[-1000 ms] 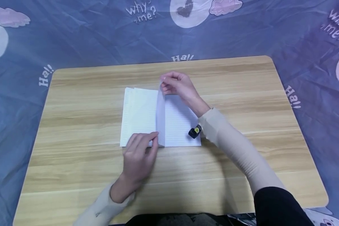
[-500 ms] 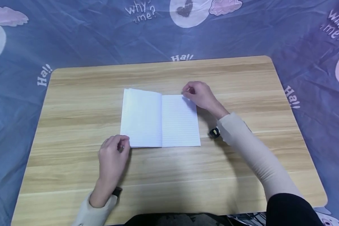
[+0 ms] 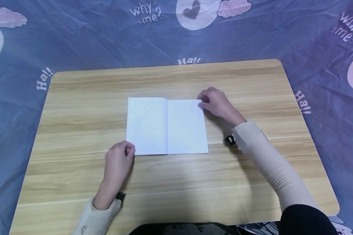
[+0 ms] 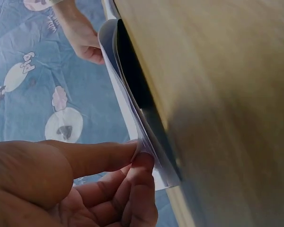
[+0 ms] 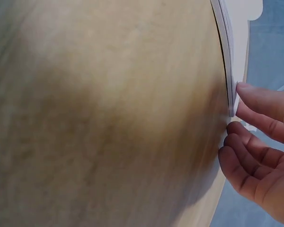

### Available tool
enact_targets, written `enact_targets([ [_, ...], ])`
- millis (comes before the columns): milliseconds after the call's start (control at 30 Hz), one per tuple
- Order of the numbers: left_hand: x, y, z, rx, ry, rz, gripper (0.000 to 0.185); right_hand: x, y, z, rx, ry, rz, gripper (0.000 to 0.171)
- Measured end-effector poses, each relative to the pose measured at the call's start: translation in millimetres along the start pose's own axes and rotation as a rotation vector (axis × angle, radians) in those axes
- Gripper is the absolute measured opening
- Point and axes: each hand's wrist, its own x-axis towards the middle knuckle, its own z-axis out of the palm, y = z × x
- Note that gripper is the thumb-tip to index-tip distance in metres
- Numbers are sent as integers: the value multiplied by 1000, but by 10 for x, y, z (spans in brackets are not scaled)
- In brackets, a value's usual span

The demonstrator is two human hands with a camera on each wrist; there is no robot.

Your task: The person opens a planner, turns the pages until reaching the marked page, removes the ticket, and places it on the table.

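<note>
An open notebook (image 3: 182, 127) with ruled white pages lies on the wooden table. At its lower left corner, the left hand (image 3: 119, 161) pinches the page edges between thumb and fingers. The left wrist view shows that hand (image 4: 109, 184) up close, with the left side of the notebook (image 4: 125, 101) bowed above the tabletop. My right hand (image 3: 216, 102) is at the upper right corner, its thumb on the page. In the right wrist view, the thumb and index finger of the right hand (image 5: 265, 137) hold the corner of the notebook (image 5: 228, 61), and the other fingers curl below.
The wood-grain table (image 3: 76, 114) has rounded corners and extends on all sides of the notebook. A blue patterned cloth (image 3: 106, 36) lies beyond its far and side edges. Dark cables (image 3: 264, 227) show below the near edge.
The raised page has been turned over to the left and now lies flat. My left hand moved left to the lower left corner; my right hand moved right to the upper right corner.
</note>
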Motion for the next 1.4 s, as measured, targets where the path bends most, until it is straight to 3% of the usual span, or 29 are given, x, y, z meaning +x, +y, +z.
enact_targets([
  [333, 85, -8, 39, 64, -152, -103, 9, -10, 42, 34, -13, 45, -34, 23],
  [567, 115, -27, 49, 67, -187, -146, 10, -23, 46, 50, 14, 131, -90, 12],
  [800, 122, -17, 35, 74, -202, -162, 10, -37, -10, 15, 290, 136, -102, 6],
  [1033, 125, 12, 4, 76, -212, -167, 10, -43, -111, -68, 592, 119, -12, 12],
  [1167, 129, 24, -10, 66, -213, -167, 10, -9, -176, -108, 705, 89, 36, 16],
  [1400, 141, 15, -15, 70, -212, -153, 10, 95, -349, -117, 931, 71, 27, 12],
])
